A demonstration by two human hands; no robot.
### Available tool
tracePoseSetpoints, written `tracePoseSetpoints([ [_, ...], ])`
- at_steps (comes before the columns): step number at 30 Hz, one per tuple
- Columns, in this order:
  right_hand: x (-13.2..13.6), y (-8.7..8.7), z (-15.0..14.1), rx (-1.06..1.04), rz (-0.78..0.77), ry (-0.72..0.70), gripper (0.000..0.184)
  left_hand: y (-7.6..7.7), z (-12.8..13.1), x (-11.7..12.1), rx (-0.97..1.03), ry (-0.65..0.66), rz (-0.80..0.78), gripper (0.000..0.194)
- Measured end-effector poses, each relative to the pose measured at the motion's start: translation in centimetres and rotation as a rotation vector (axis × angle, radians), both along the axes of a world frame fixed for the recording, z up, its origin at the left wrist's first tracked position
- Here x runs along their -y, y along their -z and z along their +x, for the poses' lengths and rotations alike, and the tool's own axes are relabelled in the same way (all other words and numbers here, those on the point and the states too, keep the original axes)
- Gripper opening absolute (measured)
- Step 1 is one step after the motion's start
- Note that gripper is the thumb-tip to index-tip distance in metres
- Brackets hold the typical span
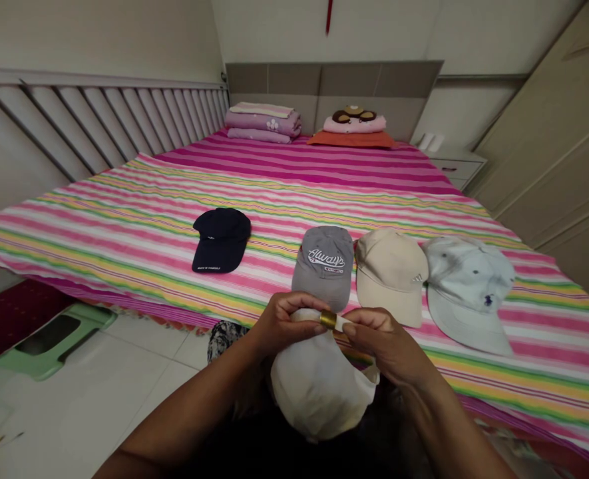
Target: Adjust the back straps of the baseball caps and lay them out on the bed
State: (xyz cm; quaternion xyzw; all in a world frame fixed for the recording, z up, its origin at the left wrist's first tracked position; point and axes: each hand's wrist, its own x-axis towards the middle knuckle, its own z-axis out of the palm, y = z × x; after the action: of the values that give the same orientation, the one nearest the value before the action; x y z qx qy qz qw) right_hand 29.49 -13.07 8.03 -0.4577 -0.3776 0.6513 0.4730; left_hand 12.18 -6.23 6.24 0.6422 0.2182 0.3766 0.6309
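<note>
Close to my body, both hands hold a white baseball cap (319, 392) by its back strap, which has a brass-coloured buckle (328, 320). My left hand (287, 322) pinches the strap just left of the buckle. On the other side, my right hand (377, 336) pinches the strap's white end. Beyond the hands, a grey cap (324, 263) with white lettering lies on the bed. Right of it are a beige cap (391, 273) and a pale blue cap (468, 286) with a small dark emblem. A navy cap (221, 239) lies apart at the left.
The caps lie on a striped bedspread (139, 226). Folded purple bedding (264, 124) and a pink pillow (354, 124) sit by the headboard (294, 80). A green stool (49, 342) stands on the tiled floor at left. A white nightstand (456, 166) is beside the bed.
</note>
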Motion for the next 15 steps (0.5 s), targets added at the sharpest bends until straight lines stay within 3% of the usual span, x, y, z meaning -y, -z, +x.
tracePoseSetpoints([
  [10, -0.22, 0.19, -0.54, -0.031, 0.032, 0.032, 0.026, -0.14, -0.08, -0.12, -0.01, 0.001, 0.093, 0.025],
  [15, -0.37, 0.25, -0.47, 0.01, 0.041, 0.003, 0.026, -0.53, 0.09, -0.16, 0.003, -0.02, 0.23, 0.023],
])
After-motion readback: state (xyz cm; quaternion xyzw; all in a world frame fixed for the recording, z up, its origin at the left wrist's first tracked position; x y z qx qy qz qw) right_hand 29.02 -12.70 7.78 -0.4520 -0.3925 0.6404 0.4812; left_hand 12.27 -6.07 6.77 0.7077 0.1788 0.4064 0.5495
